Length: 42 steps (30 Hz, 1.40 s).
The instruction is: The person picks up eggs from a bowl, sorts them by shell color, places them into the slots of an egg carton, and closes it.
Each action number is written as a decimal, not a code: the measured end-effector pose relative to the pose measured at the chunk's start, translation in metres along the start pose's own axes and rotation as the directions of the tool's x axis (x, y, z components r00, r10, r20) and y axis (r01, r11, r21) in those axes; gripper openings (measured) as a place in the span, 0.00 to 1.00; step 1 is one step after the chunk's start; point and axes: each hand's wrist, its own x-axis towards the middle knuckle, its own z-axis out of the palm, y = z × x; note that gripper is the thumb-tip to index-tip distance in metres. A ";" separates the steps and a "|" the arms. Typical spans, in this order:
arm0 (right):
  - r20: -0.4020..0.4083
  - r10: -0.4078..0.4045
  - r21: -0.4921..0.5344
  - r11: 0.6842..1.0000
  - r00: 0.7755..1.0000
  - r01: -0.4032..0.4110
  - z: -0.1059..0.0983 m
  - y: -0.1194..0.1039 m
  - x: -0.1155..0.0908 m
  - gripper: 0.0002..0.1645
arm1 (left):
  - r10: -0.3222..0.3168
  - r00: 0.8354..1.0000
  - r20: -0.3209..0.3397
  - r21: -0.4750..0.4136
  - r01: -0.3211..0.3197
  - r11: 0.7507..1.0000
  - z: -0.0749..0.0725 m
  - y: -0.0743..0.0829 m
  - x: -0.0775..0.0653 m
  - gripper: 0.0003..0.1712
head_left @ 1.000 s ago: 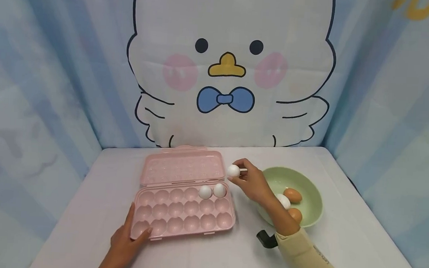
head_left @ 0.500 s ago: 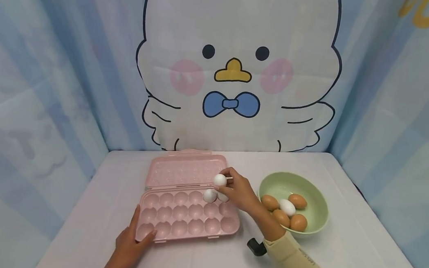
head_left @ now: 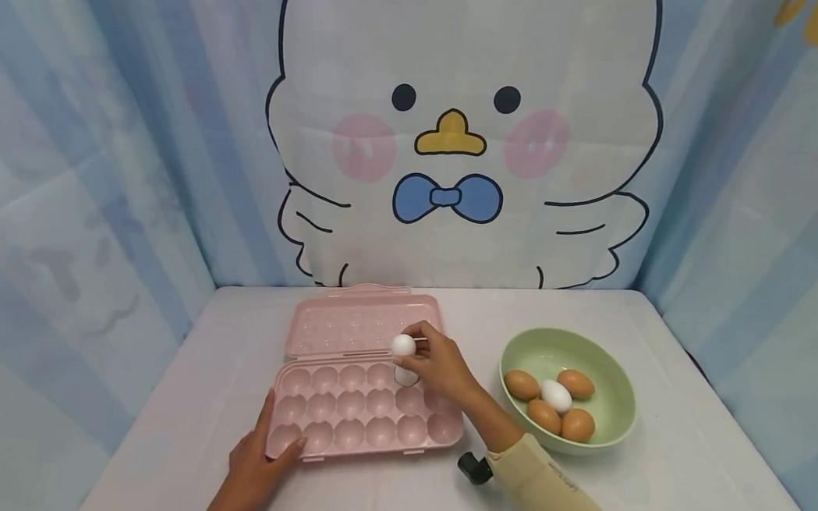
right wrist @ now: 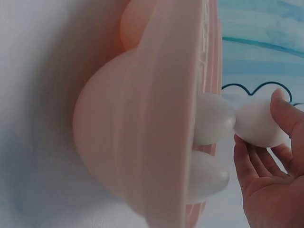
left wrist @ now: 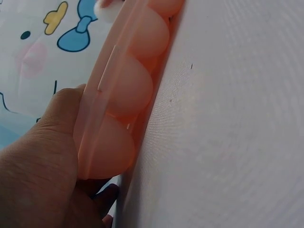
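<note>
A pink egg box point(head_left: 352, 405) lies on the table with its lid point(head_left: 349, 322) folded back. My left hand point(head_left: 253, 461) grips its front left corner, the thumb over the rim and fingers along the side. Above the back row, my right hand point(head_left: 442, 371) pinches a white egg point(head_left: 403, 345) between thumb and fingers. Two more white eggs sit in the back row at the right end; the right wrist view shows the nearer egg point(right wrist: 207, 178) and the farther egg point(right wrist: 214, 118), while my right hand hides part of them in the head view.
A green bowl point(head_left: 620, 421) at the right holds several brown eggs point(head_left: 577, 426) and one white egg point(head_left: 556, 396). A black object point(head_left: 475, 468) shows beside my right sleeve. The table point(head_left: 380, 504) is covered in white cloth, with a printed curtain point(head_left: 444, 250) behind.
My right hand has carried the white egg left, from near the bowl to over the box's back row. My left hand keeps its grip on the corner. The head view has shifted slightly.
</note>
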 end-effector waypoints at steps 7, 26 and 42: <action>0.053 -0.007 0.056 0.998 0.999 0.004 0.012 0.001 0.004 0.22 | -0.002 1.000 -0.002 0.002 0.002 1.000 0.001 0.000 -0.001 0.63; -0.005 -0.008 0.005 1.000 1.000 0.008 0.041 0.023 -0.009 0.22 | 0.008 1.000 -0.009 -0.005 -0.009 1.000 -0.002 0.000 0.000 0.62; 0.042 -0.144 -0.130 0.980 0.989 0.149 0.042 0.027 -0.013 0.32 | -0.018 1.000 0.008 0.007 0.017 1.000 -0.001 0.001 0.000 0.63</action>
